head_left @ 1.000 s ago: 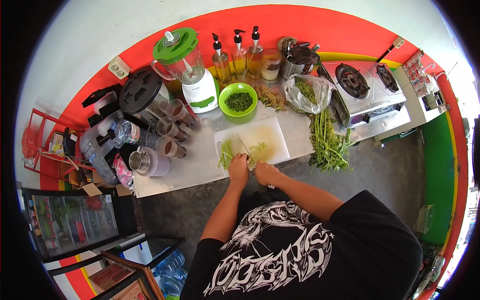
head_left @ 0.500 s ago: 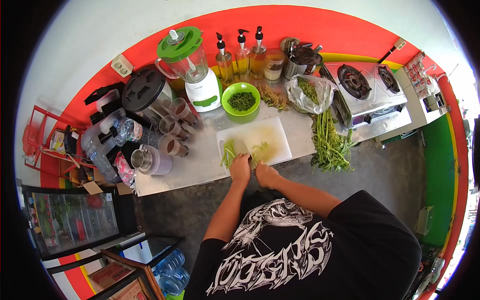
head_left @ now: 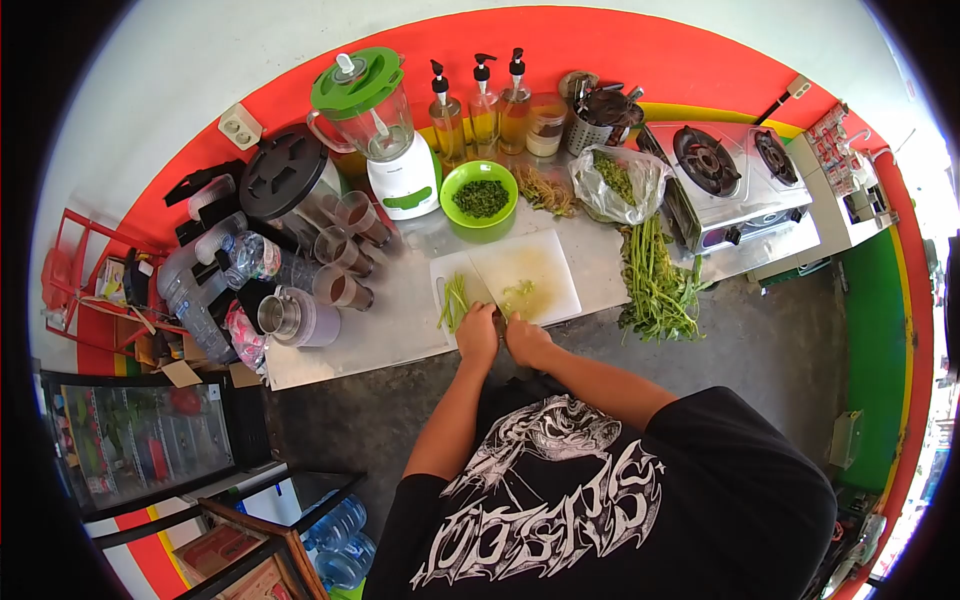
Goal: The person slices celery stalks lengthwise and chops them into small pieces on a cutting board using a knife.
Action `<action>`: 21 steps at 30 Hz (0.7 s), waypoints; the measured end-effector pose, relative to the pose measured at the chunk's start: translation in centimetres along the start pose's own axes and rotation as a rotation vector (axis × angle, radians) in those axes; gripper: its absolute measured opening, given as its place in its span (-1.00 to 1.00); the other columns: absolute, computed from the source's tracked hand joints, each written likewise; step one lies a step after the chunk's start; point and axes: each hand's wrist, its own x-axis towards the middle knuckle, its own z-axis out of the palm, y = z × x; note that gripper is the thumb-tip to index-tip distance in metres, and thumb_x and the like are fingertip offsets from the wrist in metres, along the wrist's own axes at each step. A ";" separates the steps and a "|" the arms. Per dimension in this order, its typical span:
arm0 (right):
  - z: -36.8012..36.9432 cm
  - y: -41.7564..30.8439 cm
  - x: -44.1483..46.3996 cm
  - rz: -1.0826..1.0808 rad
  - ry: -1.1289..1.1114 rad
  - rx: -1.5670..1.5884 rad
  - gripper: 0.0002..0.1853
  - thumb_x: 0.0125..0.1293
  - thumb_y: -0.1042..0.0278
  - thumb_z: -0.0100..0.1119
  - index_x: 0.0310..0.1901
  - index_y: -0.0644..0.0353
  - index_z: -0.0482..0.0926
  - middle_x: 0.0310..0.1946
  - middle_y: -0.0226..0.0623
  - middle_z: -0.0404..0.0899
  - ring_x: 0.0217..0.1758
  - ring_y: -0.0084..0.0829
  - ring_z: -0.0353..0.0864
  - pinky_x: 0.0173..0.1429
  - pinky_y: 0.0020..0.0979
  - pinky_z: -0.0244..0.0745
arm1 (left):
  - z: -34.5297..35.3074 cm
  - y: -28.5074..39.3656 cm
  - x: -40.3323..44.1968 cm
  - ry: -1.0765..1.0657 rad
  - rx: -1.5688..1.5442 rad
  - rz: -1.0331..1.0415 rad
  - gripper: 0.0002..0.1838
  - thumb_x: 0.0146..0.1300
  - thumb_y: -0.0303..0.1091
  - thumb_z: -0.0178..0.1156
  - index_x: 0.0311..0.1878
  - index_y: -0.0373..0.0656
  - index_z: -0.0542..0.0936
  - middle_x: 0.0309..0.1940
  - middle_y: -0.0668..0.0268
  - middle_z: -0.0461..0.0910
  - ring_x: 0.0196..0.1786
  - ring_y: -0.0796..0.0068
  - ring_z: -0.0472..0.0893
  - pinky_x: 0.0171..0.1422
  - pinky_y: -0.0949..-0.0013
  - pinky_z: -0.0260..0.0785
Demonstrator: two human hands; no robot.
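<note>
My left hand [head_left: 478, 335] is closed over the near ends of green stems [head_left: 454, 303] on the left part of a white cutting board [head_left: 555, 262]. Just right of it, my right hand [head_left: 525, 342] is wrapped round the handle of a knife [head_left: 488, 283], whose blade points away from me over the board. Small cut pieces [head_left: 520, 291] lie right of the blade. Behind the board stands a green bowl [head_left: 479, 228] of chopped greens [head_left: 481, 198].
A bunch of leafy stems [head_left: 660, 290] and a plastic bag [head_left: 620, 187] lie right of the board, beside a gas stove [head_left: 745, 180]. A blender [head_left: 385, 140], cups [head_left: 343, 290] and a steel-necked flask [head_left: 300, 318] stand left. Pump bottles [head_left: 483, 120] line the back.
The knife blade has tilted and shifted slightly left over the board. Both hands stay close together near the board's front edge. The whole view has shifted slightly.
</note>
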 end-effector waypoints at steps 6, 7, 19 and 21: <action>-1.0 -0.7 -1.2 0.015 -0.048 0.019 -0.62 0.34 0.41 0.12 0.11 0.46 0.37 0.00 0.29 0.64 0.13 0.17 0.67 0.19 -0.02 0.59 | 0.0 0.1 0.2 -0.024 0.006 -0.025 -0.92 0.31 -0.36 0.21 -0.17 -0.08 0.63 -0.18 0.21 0.60 -0.06 0.00 0.64 -0.04 -0.02 0.49; -0.2 -0.2 -1.2 0.011 -0.046 0.019 -0.62 0.34 0.41 0.12 0.11 0.46 0.37 0.00 0.29 0.64 0.13 0.17 0.67 0.19 -0.02 0.59 | 0.1 0.0 0.2 -0.015 0.016 -0.028 -0.92 0.31 -0.36 0.21 -0.17 -0.08 0.63 -0.18 0.21 0.61 -0.06 0.00 0.64 -0.04 -0.02 0.50; -0.2 0.3 -0.7 -0.045 -0.086 -0.026 -0.66 0.46 0.30 0.01 0.08 0.42 0.38 0.00 0.30 0.63 0.14 0.17 0.65 0.20 0.03 0.55 | 0.2 -0.4 0.4 -0.043 0.011 -0.043 -0.92 0.30 -0.34 0.23 -0.18 -0.07 0.62 -0.16 0.20 0.60 -0.03 0.01 0.65 -0.02 -0.01 0.51; 0.8 0.7 -0.6 -0.045 -0.008 -0.064 -0.66 0.45 0.29 0.02 0.06 0.43 0.39 -0.01 0.28 0.64 0.13 0.17 0.66 0.20 0.01 0.55 | 0.0 -0.3 0.4 -0.022 0.024 -0.033 -0.92 0.31 -0.34 0.23 -0.17 -0.06 0.62 -0.16 0.20 0.60 -0.03 0.01 0.65 -0.02 -0.01 0.51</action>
